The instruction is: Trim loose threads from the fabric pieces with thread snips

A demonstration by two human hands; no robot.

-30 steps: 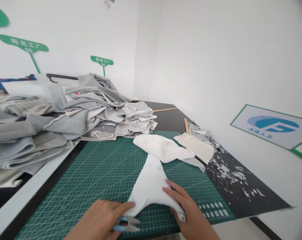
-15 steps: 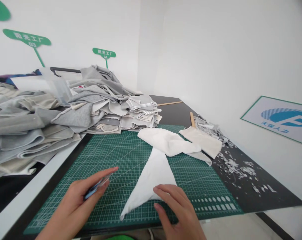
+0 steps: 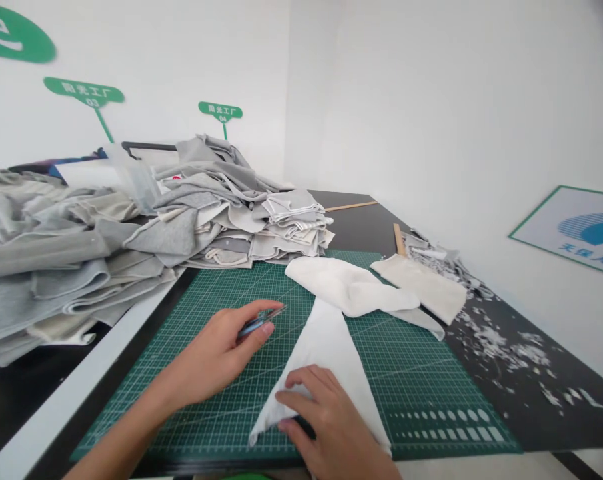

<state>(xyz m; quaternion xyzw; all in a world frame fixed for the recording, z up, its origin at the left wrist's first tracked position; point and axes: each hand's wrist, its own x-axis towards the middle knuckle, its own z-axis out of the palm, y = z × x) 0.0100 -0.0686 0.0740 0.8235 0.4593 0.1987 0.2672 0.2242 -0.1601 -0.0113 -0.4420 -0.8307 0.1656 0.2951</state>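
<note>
My left hand [image 3: 214,357] hovers over the green cutting mat [image 3: 421,380], shut on small blue-handled thread snips [image 3: 256,325] with their metal blades pointing right. My right hand [image 3: 321,417] presses down on the lower part of a white cloth piece [image 3: 321,347], which lies flat in a long triangle with its point toward me. Its fingers are spread and hold nothing. Above that triangle lies a bunched white cloth [image 3: 351,287], and a flat cream fabric piece [image 3: 421,288] is to its right.
A large heap of grey and cream fabric pieces [image 3: 231,227] stands left of the mat, with a plastic bin [image 3: 134,177] behind it. White fabric scraps [image 3: 496,347] litter the black tabletop [image 3: 531,407] on the right. Wooden rulers [image 3: 351,206] lie beyond the mat.
The white cloth has gone from bunched at its lower end to lying flat. My left hand has carried the snips up and to the right, and my right hand has moved onto the cloth.
</note>
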